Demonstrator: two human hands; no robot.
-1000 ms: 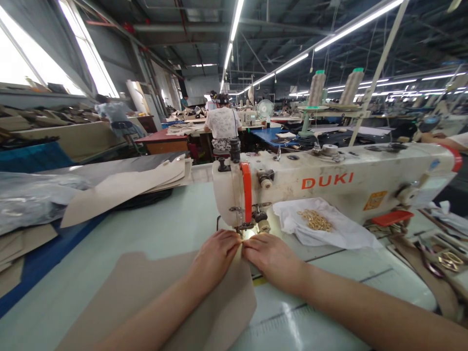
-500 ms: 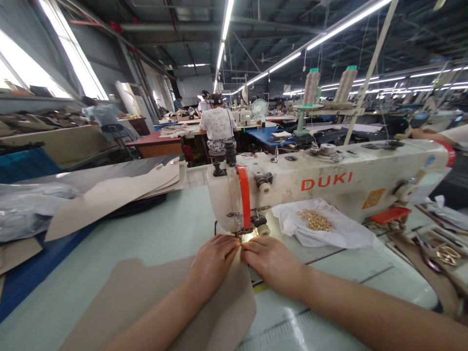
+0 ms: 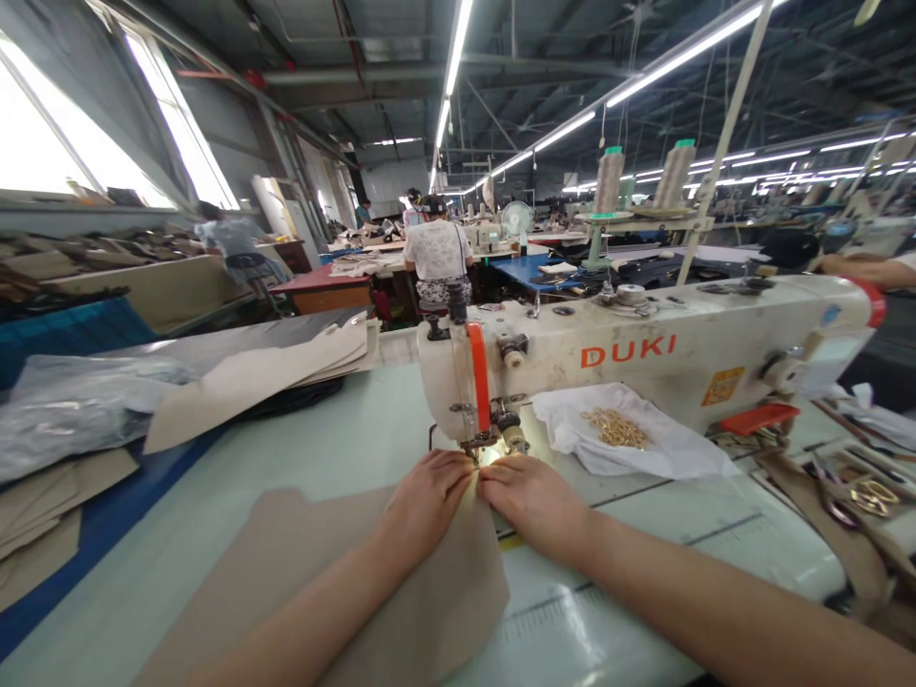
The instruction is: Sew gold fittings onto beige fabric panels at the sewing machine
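Grips — left hand point(image 3: 426, 506), right hand point(image 3: 533, 506) — pinching matte beige panel point(image 3: 458, 596).

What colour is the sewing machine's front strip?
The strip is bright orange on the white sewing machine; the head view shows it best.

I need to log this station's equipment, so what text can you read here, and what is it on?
"DUKI": orange letters on the arm of the white sewing machine.
Yellow-orange sticker on the same arm: too small to read.
Measuring scale on the pale table top: tick marks show, no numbers readable.
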